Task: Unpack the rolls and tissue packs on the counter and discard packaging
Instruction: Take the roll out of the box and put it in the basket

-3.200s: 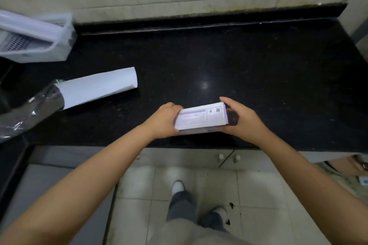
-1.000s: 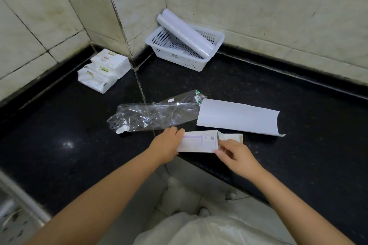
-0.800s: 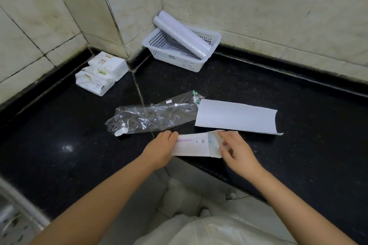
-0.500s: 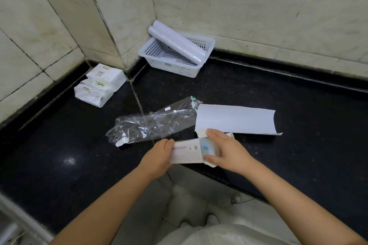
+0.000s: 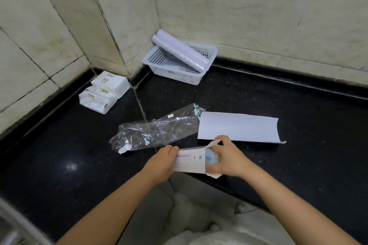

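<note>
A white box (image 5: 190, 160) is held over the front edge of the black counter (image 5: 278, 165), with bare counter to its right. Its left end is gripped by the left hand (image 5: 162, 162). At its opened right end, a bluish roll (image 5: 210, 158) is gripped by the right hand (image 5: 229, 160). Just behind the box lie a clear wrapper (image 5: 159, 131) and a white sheet (image 5: 238, 127).

Black speckled stone counter (image 5: 258, 93) wrapping an inside corner, cream marbled wall tiles (image 5: 239, 6) rising behind, pale floor tiles (image 5: 151, 217) showing below, light glinting off the counter.
</note>
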Motion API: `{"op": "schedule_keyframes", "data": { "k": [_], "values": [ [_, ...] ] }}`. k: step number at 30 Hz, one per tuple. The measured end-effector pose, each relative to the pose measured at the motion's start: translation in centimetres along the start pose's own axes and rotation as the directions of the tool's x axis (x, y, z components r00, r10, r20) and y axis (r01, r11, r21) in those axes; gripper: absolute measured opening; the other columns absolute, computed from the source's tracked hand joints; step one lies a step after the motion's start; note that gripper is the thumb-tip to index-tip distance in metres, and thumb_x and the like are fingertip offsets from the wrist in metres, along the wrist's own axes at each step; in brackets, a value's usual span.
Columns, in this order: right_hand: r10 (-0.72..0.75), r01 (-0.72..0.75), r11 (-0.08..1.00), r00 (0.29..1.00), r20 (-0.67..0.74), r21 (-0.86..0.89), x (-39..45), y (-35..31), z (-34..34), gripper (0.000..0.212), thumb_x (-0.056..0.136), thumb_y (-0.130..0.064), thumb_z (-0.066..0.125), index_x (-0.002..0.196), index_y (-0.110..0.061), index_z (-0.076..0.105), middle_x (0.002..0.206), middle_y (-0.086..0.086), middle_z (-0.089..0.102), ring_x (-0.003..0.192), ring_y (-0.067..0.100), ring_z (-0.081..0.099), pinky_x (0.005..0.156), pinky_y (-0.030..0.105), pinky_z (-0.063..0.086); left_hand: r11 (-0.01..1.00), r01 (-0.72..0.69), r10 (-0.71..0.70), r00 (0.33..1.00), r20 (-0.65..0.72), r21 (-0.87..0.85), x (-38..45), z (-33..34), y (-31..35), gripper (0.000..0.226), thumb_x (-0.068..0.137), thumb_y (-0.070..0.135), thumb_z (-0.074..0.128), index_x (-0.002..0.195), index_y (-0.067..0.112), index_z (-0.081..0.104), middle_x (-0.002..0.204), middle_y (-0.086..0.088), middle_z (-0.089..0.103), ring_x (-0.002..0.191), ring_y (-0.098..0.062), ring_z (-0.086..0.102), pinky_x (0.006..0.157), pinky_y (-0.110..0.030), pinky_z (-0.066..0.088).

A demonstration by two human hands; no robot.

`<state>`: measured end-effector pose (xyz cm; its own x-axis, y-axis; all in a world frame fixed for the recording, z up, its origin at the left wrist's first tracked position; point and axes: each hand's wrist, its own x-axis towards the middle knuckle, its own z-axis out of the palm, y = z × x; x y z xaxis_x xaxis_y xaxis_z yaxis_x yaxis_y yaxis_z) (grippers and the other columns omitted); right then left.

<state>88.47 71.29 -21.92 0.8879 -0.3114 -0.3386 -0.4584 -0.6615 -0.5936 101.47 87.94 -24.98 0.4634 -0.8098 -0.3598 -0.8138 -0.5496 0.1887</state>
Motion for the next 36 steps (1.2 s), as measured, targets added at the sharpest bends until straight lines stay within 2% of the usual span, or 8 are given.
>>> {"op": "schedule_keyframes", "data": {
  "k": [6, 10, 13, 17, 20, 26, 32, 36],
  "values": [
    [0.096, -0.101, 0.995, 0.983, -0.158, -0.026, 1.1, -0.3, 1.9, 0.025, 0.083, -0.023, 0.058, 0.099, -0.007, 0.067, 0.123, 0.011, 0.043, 0.119, 0.027, 0.037, 0.089, 0.026, 0.042, 1.0, 0.015, -0.015, 1.0, 0.012, 0.027, 0.4, 0.0, 0.3, 0.066, 0.086, 0.019, 0.059, 0.142, 0.013, 0.024, 0.14, -0.005, 0.036, 0.126, -0.02, 0.037, 0.103, -0.029, 0.041],
    [0.145, -0.125, 0.987, 0.965, -0.22, 0.1, 1.1, 0.7, 2.0, 0.034, 0.081, -0.015, 0.063, 0.049, -0.009, 0.055, 0.131, 0.01, 0.045, 0.12, 0.025, 0.035, 0.081, 0.019, 0.032, 0.999, 0.025, -0.026, 0.999, 0.032, 0.028, 0.9, -0.5, 0.4, 0.066, 0.086, 0.016, 0.058, 0.142, 0.012, 0.024, 0.14, -0.006, 0.036, 0.127, -0.02, 0.038, 0.102, -0.029, 0.04],
    [0.157, -0.105, 0.976, 0.946, -0.283, 0.191, 0.1, 1.8, 0.0, 0.015, 0.079, -0.012, 0.068, 0.07, -0.001, 0.067, 0.118, 0.007, 0.052, 0.113, 0.022, 0.044, 0.084, 0.02, 0.032, 0.998, 0.04, -0.041, 0.999, 0.018, 0.046, 1.7, -1.5, 0.3, 0.066, 0.083, 0.016, 0.062, 0.139, 0.011, 0.028, 0.138, -0.007, 0.039, 0.126, -0.023, 0.041, 0.1, -0.034, 0.042],
    [0.2, -0.098, 0.951, 0.918, -0.343, 0.294, -2.8, 3.6, -3.7, 0.054, 0.078, -0.006, 0.068, 0.043, -0.015, 0.027, 0.048, -0.003, 0.027, 0.048, 0.012, 0.027, 0.042, 0.016, 0.026, 0.992, 0.041, -0.043, 0.999, 0.016, 0.119, 3.2, -2.4, 0.6, 0.061, 0.082, 0.011, 0.063, 0.134, 0.011, 0.032, 0.134, -0.008, 0.042, 0.123, -0.024, 0.043, 0.097, -0.037, 0.045],
    [0.267, -0.159, 0.945, 0.879, -0.395, 0.286, -5.8, 5.6, -6.1, 0.05, 0.079, -0.007, 0.068, 0.047, -0.011, 0.03, 0.049, 0.001, 0.024, 0.048, 0.012, 0.025, 0.043, 0.017, 0.022, 0.978, 0.011, -0.022, 0.999, 0.049, 0.207, 4.7, -2.8, 1.7, 0.058, 0.083, 0.008, 0.06, 0.134, 0.011, 0.032, 0.133, -0.01, 0.042, 0.122, -0.025, 0.044, 0.097, -0.037, 0.046],
    [0.327, -0.166, 0.917, 0.836, -0.442, 0.364, -10.3, 7.6, -9.7, 0.024, 0.08, -0.006, 0.066, 0.078, 0.017, 0.062, 0.073, 0.037, 0.059, 0.06, 0.022, 0.056, 0.056, 0.024, 0.047, 0.936, -0.139, 0.1, 0.986, 0.136, 0.323, 6.9, -2.8, 5.4, 0.05, 0.085, 0.008, 0.058, 0.131, 0.008, 0.037, 0.134, -0.011, 0.044, 0.124, -0.027, 0.044, 0.098, -0.037, 0.043],
    [0.34, -0.106, 0.869, 0.838, -0.428, 0.483, -9.0, 5.0, -9.3, 0.018, 0.083, -0.008, 0.063, 0.085, 0.009, 0.067, 0.078, 0.026, 0.064, 0.067, 0.022, 0.063, 0.057, 0.022, 0.054, 0.915, -0.403, 0.397, 0.901, -0.176, 0.002, 6.3, -5.6, 7.8, 0.099, 0.077, 0.051, 0.065, 0.149, 0.014, 0.009, 0.158, -0.001, 0.013, 0.145, -0.017, 0.012, 0.119, -0.029, 0.013],
    [0.281, -0.07, 0.883, 0.872, -0.402, 0.465, -6.3, 2.3, -8.0, 0.037, 0.081, -0.009, 0.067, 0.047, -0.012, 0.052, 0.048, -0.004, 0.042, 0.05, 0.008, 0.04, 0.049, 0.016, 0.031, 0.862, -0.504, 0.499, 0.827, -0.259, 0.053, 5.3, -7.2, 8.6, 0.092, 0.08, 0.05, 0.061, 0.149, 0.018, 0.01, 0.154, 0.001, 0.019, 0.14, -0.013, 0.019, 0.112, -0.021, 0.007]
  ]
}}
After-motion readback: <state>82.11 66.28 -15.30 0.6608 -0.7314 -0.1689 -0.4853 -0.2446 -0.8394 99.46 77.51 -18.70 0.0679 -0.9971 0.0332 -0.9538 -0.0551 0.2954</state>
